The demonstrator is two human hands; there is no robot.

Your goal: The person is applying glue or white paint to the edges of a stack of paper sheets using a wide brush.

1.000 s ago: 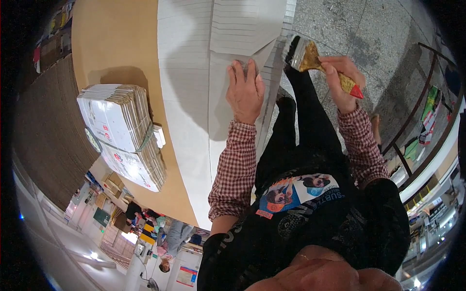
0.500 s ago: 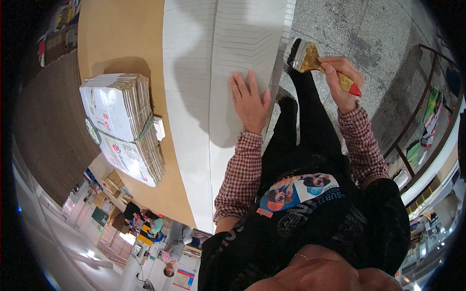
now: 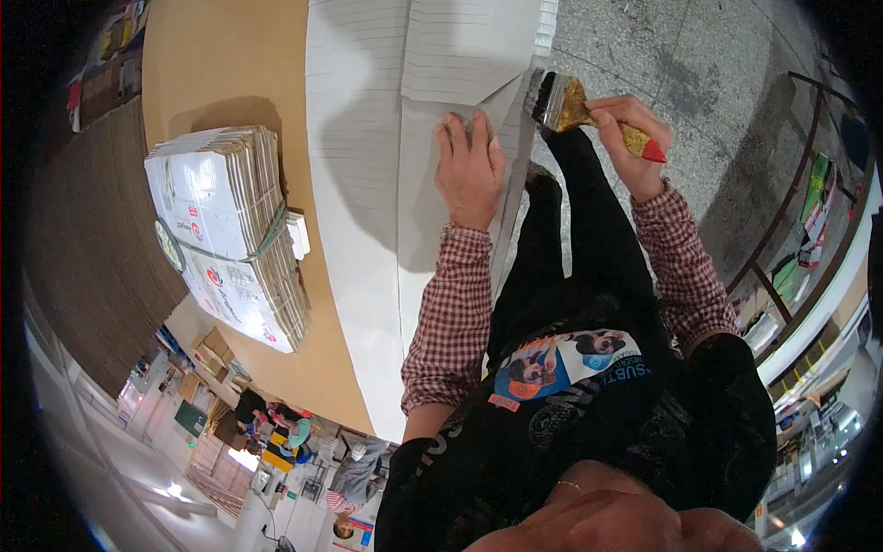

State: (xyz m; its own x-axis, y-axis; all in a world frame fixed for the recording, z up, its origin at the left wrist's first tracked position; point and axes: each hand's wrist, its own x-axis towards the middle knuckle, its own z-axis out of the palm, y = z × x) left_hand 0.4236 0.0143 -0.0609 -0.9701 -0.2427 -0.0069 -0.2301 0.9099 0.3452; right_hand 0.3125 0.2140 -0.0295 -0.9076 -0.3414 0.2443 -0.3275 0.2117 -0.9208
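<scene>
Head view: left hand (image 3: 470, 170) lies flat, fingers spread, on white corrugated sheets (image 3: 405, 138) at the worktop (image 3: 230, 64) edge. Right hand (image 3: 630, 138) has its fingers closed around a paintbrush (image 3: 575, 109), bristles touching the sheet's edge.

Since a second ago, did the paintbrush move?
Yes. The paintbrush in the right hand swung left, its bristles now touching the white cardboard sheet's edge, near the left hand.

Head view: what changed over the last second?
The left hand shifted on the white cardboard sheets, and a folded flap shows beneath it again. The right hand brought the paintbrush slightly closer to the sheet edge. The grip on the brush and the bundled stack of flat boxes are unchanged.
</scene>
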